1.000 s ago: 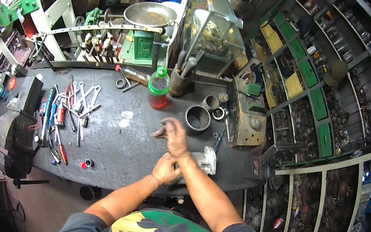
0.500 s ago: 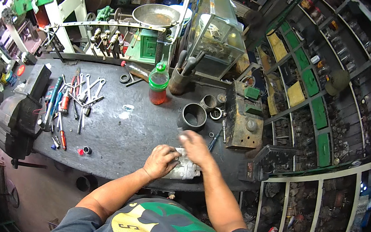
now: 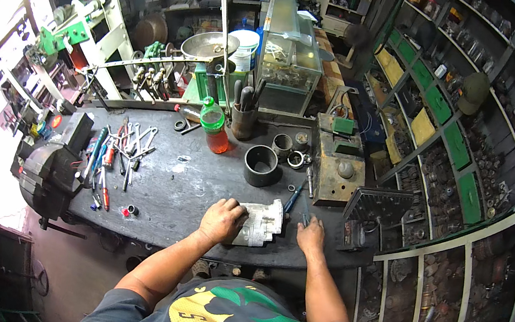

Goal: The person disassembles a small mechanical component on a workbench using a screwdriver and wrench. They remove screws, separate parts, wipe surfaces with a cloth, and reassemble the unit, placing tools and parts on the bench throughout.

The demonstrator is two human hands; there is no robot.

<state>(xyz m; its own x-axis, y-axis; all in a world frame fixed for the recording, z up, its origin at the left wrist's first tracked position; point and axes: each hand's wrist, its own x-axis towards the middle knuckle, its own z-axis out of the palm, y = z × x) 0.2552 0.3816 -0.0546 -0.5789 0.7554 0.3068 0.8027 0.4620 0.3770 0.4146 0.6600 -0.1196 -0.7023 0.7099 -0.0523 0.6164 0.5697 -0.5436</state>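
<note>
My left hand [image 3: 223, 221] is closed on the left end of a pale grey cast-metal housing [image 3: 260, 224], which lies on the dark workbench [image 3: 160, 197]. To the right of the housing, low over the bench, is my right hand [image 3: 311, 236]. Its fingers are closed around a slim dark tool [image 3: 305, 215] that points away from me; its exact kind is too small to tell. A blue-handled tool [image 3: 293, 200] lies between the housing and that hand. Beyond the housing stands a dark metal cylinder [image 3: 261, 165], open at the top.
Spanners [image 3: 139, 139] and screwdrivers lie at the left, beside a black bench vise [image 3: 57, 159]. A green-topped bottle of red liquid [image 3: 214, 130] stands near a tool holder [image 3: 242, 121]. A worn metal box [image 3: 335, 172] and loaded shelves [image 3: 444, 141] are on the right.
My right hand has moved right, from above the housing to beside it, uncovering the housing's right end. My left hand stays on the housing. The whole view has shifted slightly.
</note>
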